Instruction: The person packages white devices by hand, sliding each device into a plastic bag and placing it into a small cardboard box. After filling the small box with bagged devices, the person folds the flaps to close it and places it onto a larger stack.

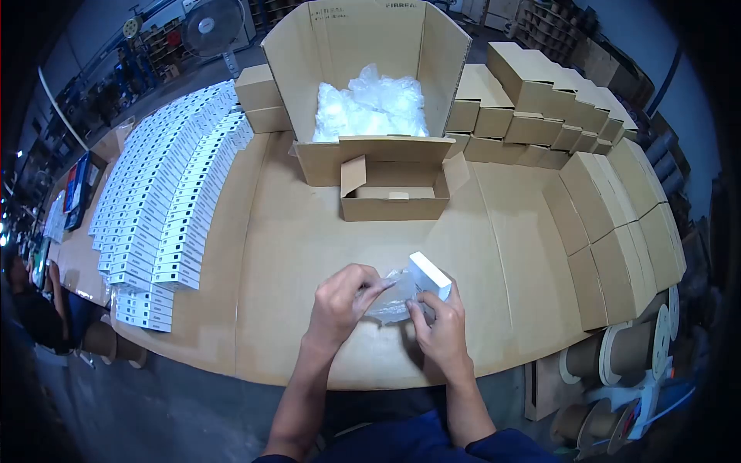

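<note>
Over the table (pixel 293 224), left hand (pixel 341 299) curled, pinching plastic bag (pixel 391 309), right hand (pixel 444 324) curled round white box (pixel 429 275)

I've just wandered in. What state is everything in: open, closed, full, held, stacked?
Left hand: closed, pinching the plastic bag.
Right hand: closed around the small white box.
Clear plastic bag: crumpled; mouth unclear.
Small white box: held, tilted; looks closed.
Small cardboard carton: open, flaps spread.
Large cardboard carton: open, holding clear plastic.
White boxes: stacked.
Brown cartons: stacked, look closed.
Fan: running or not, unclear.
</note>
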Motion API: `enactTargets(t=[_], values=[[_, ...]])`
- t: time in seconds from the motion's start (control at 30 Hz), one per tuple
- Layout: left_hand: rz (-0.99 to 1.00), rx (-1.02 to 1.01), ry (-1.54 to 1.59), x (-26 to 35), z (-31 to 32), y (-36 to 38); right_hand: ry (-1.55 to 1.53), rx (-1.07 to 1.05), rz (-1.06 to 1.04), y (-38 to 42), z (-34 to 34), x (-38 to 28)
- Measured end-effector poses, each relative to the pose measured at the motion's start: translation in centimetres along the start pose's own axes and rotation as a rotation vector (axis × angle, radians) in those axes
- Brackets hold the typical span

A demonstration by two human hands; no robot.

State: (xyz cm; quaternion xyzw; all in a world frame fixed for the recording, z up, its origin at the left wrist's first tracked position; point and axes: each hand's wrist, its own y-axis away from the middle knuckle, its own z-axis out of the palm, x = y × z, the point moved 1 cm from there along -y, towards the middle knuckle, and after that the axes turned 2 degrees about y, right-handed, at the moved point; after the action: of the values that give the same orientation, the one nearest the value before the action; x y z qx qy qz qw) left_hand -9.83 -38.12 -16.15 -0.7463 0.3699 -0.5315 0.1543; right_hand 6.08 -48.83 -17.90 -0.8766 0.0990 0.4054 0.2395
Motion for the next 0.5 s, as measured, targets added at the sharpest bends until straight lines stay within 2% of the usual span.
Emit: enactTargets(t=[0.03,0.13,0.33,0.43,0.5], values=[[0.017,-0.028,0.011,0.0,-0.1,0.0,-0.006,-0.006,0.027,0.0,0.1,0.1],[0.144,0.075,-0.118,0.8,-0.2,-0.6,-0.016,-0.018,0.079,0.0,0.4,0.4],[0.119,-0.016,-0.149,-0.4,-0.3,-0.1,0.015,-0.029,0.082,-0.1,0.5,-0.1],[0.073,-0.167,-0.086,0.0,-0.4,-0.4,0.099,-0.019,0.048,0.1,1.0,0.9],[0.061,-0.196,-0.157,0.4,-0.6,-0.6,0.142,-0.018,0.013,0.1,1.3,1.5]])
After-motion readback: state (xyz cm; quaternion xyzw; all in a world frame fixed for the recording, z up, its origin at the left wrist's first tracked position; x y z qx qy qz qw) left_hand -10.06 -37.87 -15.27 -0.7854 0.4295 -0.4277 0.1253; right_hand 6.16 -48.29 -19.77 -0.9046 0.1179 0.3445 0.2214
